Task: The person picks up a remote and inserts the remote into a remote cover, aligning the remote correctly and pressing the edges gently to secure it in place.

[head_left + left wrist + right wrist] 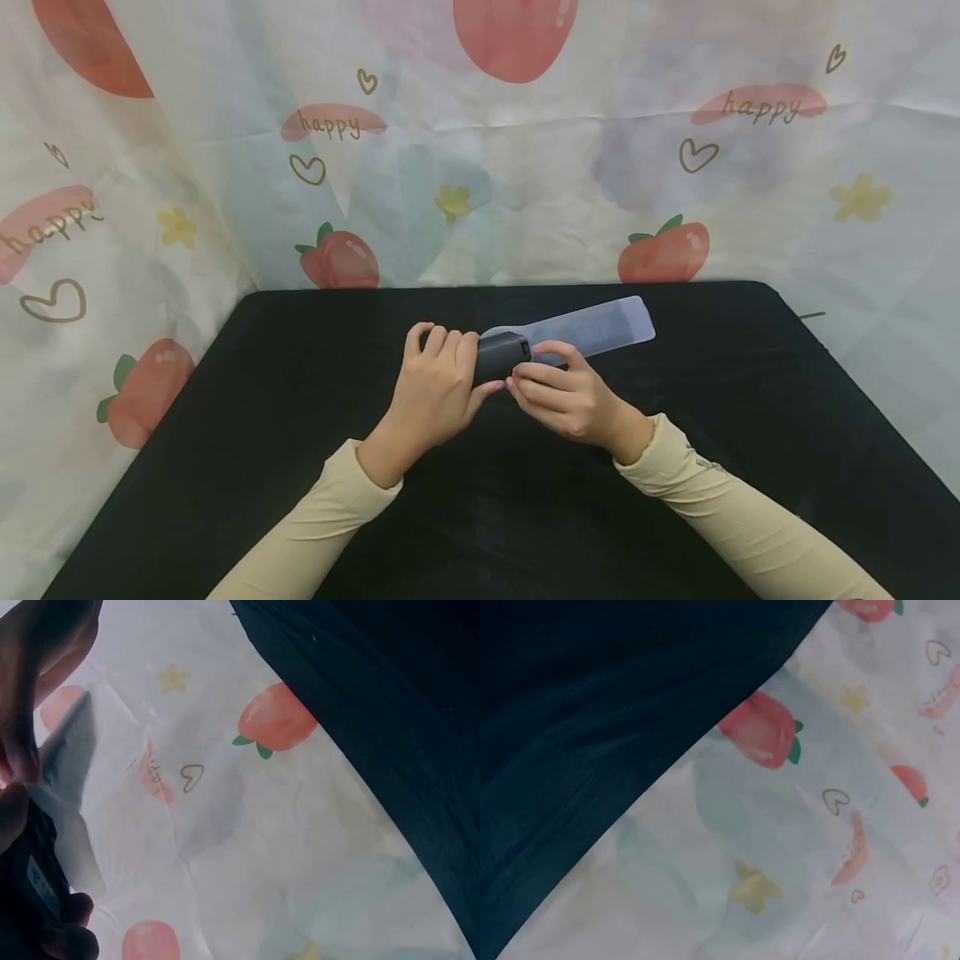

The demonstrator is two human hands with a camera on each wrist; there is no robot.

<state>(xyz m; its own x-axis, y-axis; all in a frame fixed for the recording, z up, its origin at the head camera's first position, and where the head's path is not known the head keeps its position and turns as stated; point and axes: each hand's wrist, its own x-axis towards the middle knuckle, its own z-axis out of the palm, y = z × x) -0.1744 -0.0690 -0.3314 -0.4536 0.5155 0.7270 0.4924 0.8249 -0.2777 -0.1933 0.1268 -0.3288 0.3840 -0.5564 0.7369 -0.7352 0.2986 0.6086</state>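
In the head view, my left hand grips a dark, blocky handheld object from above, its thumb along the near side. A long, flat, translucent bluish sleeve extends from the object towards the far right. My right hand, fingers bent, pinches the sleeve close to the dark object's right end. The left wrist view shows the dark object at the lower left with a pale label on its side, the sleeve behind it and fingers above. The right wrist view contains neither hand.
A black cloth covers the table, whose far edge lies beyond the hands. Behind and to the left hangs a pale curtain printed with red fruit, hearts and yellow flowers. Both forearms wear cream sleeves.
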